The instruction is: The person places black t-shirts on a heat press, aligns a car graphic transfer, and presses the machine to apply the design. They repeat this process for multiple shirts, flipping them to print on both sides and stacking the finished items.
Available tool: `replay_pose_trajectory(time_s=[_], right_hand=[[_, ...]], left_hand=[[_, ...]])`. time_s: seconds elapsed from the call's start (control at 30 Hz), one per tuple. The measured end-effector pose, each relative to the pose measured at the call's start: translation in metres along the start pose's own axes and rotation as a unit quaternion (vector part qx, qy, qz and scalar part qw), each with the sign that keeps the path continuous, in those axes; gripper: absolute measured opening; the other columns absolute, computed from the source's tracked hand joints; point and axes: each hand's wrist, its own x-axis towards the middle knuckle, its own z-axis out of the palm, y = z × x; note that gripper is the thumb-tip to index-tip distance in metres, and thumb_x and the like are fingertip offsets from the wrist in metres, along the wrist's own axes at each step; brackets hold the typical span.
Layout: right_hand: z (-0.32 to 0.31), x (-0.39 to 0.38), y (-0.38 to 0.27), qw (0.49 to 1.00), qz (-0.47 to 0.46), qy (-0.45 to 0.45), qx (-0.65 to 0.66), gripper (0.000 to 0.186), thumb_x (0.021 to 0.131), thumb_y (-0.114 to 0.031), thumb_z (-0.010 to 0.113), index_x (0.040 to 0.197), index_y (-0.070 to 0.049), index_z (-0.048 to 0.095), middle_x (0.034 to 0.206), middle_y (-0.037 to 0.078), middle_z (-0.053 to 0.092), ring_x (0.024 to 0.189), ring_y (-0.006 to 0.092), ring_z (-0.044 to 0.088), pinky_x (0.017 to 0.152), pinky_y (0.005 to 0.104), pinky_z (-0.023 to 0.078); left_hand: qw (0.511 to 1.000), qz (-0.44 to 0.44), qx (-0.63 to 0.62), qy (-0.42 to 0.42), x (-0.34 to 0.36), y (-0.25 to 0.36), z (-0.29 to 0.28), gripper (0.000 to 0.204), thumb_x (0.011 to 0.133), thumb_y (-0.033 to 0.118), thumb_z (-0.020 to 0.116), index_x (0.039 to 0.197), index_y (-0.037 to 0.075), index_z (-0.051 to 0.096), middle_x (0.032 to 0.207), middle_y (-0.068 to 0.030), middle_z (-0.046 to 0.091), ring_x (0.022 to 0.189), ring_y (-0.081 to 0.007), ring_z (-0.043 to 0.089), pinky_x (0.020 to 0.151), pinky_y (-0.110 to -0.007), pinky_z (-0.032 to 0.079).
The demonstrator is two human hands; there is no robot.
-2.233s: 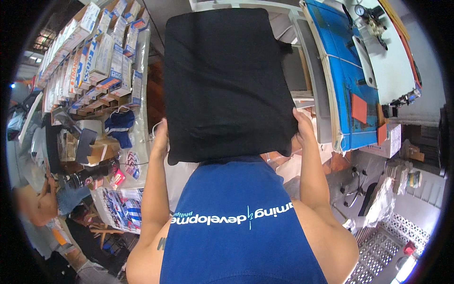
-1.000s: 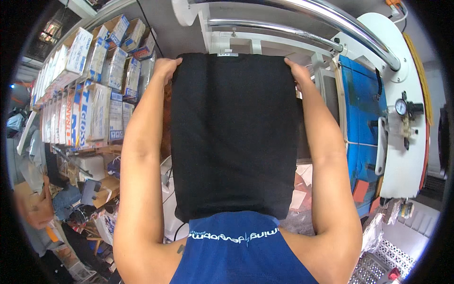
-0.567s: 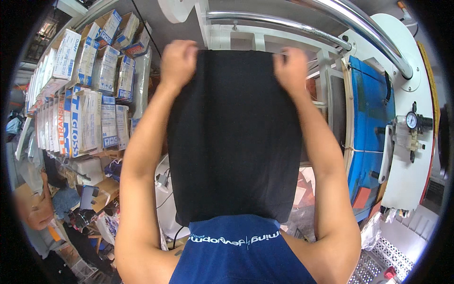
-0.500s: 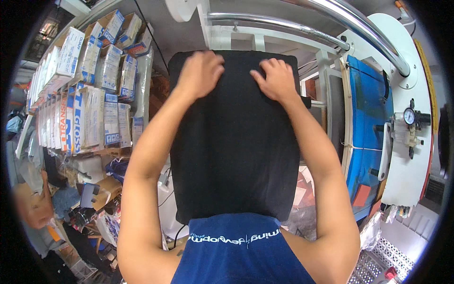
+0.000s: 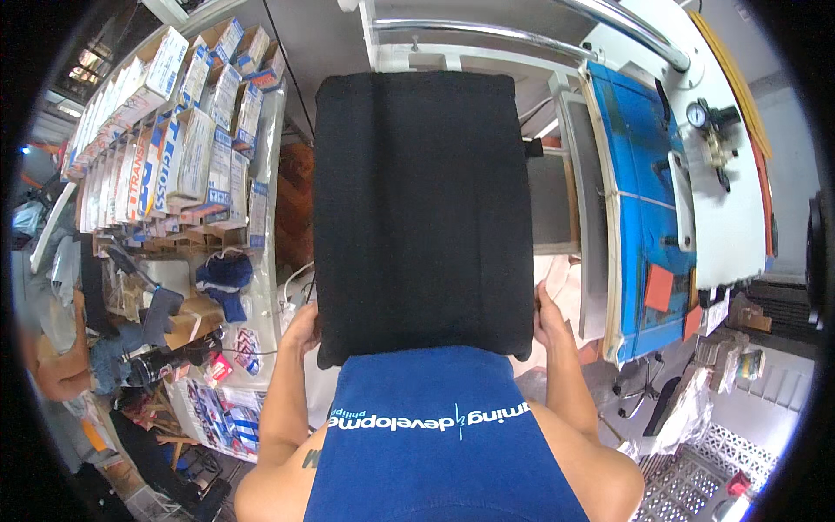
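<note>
A black cloth (image 5: 422, 209) lies stretched over a flat rectangular board in front of me, with soft lengthwise creases. My left hand (image 5: 303, 329) is at the board's near left edge, its fingers curled in against the cloth's side and partly hidden by it. Across from it, my right hand (image 5: 551, 322) grips the near right edge in the same way, thumb side up. How much cloth is in either hand is hidden under the edge. The near end of the board comes close to my blue top.
At left, several upright cardboard boxes (image 5: 196, 157) crowd a plastic-covered table. Metal bars (image 5: 487, 31) cross beyond the board. A blue panel (image 5: 648, 209) stands at right, beside a white machine body with a pressure gauge (image 5: 697, 114). Another person's arm (image 5: 65, 361) shows at far left.
Both hands have come back from the far end of the cloth to its near side edges. My view has shifted slightly, and the cloth's top now shows uncovered.
</note>
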Motion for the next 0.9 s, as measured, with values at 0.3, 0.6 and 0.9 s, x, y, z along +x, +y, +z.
replay_pose_trajectory(time_s=[0.3, 0.6, 0.9], right_hand=[[-0.04, -0.062, -0.003, 0.975, -0.119, -0.06, 0.178, 0.026, 0.097, -0.019, 0.075, 0.114, -0.003, 0.067, 0.114, 0.013, 0.073, 0.105, 0.0271, 0.07, 0.099, 0.0439, 0.055], [-0.05, -0.052, 0.018, 0.973, -0.165, -0.032, 0.155, 0.015, 0.102, -0.021, 0.071, 0.101, -0.006, 0.067, 0.105, 0.009, 0.074, 0.095, 0.0216, 0.07, 0.089, 0.038, 0.057], [-0.034, -0.058, 0.025, 0.981, -0.137, -0.05, 0.127, 0.024, 0.105, -0.024, 0.065, 0.117, -0.003, 0.067, 0.116, 0.014, 0.073, 0.103, 0.0264, 0.071, 0.096, 0.0427, 0.058]], left_hand=[[0.985, 0.124, -0.086, -0.089, -0.052, -0.019, -0.073, 0.035, 0.101, 0.029, 0.071, 0.126, 0.004, 0.066, 0.126, -0.0096, 0.073, 0.108, -0.0222, 0.073, 0.095, -0.04, 0.059], [0.958, 0.201, -0.195, -0.06, -0.068, -0.038, -0.055, 0.024, 0.108, 0.017, 0.059, 0.127, 0.004, 0.065, 0.126, -0.0086, 0.073, 0.116, -0.0226, 0.07, 0.105, -0.037, 0.052], [0.974, 0.172, -0.148, 0.009, -0.065, -0.055, -0.034, 0.028, 0.109, 0.026, 0.059, 0.123, 0.003, 0.067, 0.119, -0.0092, 0.074, 0.107, -0.0208, 0.071, 0.095, -0.035, 0.057]])
